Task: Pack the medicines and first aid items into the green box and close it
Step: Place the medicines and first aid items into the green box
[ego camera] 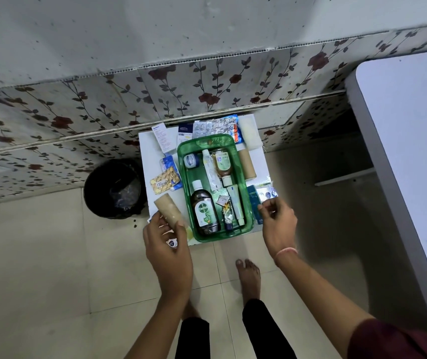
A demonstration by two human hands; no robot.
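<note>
The green box (250, 203) lies open on a small white table (147, 161). Inside it are a Dettol bottle (204, 211), an amber bottle (221, 161), a small jar (191, 160) and several tubes and sachets. My left hand (168, 252) grips a tan bandage roll (168, 209) just left of the box. My right hand (278, 226) hovers with its fingers apart at the box's right side, beside a teal carton (253, 200) and a blister pack (266, 192). A second tan roll (246, 163), silver blister strips (215, 126), gold tablets (164, 178) and white cartons (163, 137) lie around the box.
A black bin (115, 187) stands on the floor left of the table. A large white tabletop (409, 151) fills the right side. The flowered wall (207, 81) runs right behind the small table. My bare foot (248, 278) is on the tiles in front.
</note>
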